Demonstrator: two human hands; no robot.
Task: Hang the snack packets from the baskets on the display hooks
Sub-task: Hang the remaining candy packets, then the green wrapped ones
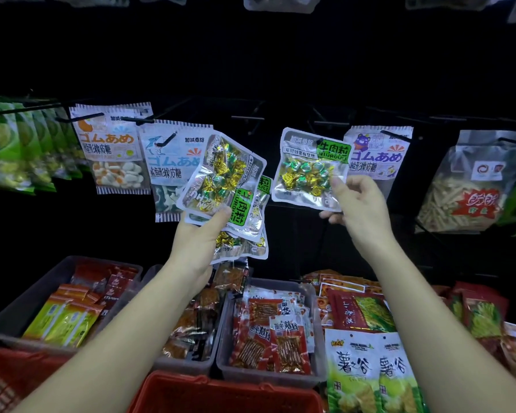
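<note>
My left hand (204,234) grips a fanned stack of silver snack packets (225,186) with green labels and gold-wrapped candies, held tilted below the hook row. My right hand (359,210) pinches the lower right corner of one matching silver packet (309,169). That packet is upright, and its top hole sits at the tip of a black display hook (320,141). Bare black hooks (248,118) stick out between the two hands.
Gummy packets (115,144), green packets (12,144) and a clear stick-snack bag (471,186) hang on neighbouring hooks. Below stand grey bins (268,374) of red snack packets, a grey bin (21,311) with yellow packets, and red baskets (221,391).
</note>
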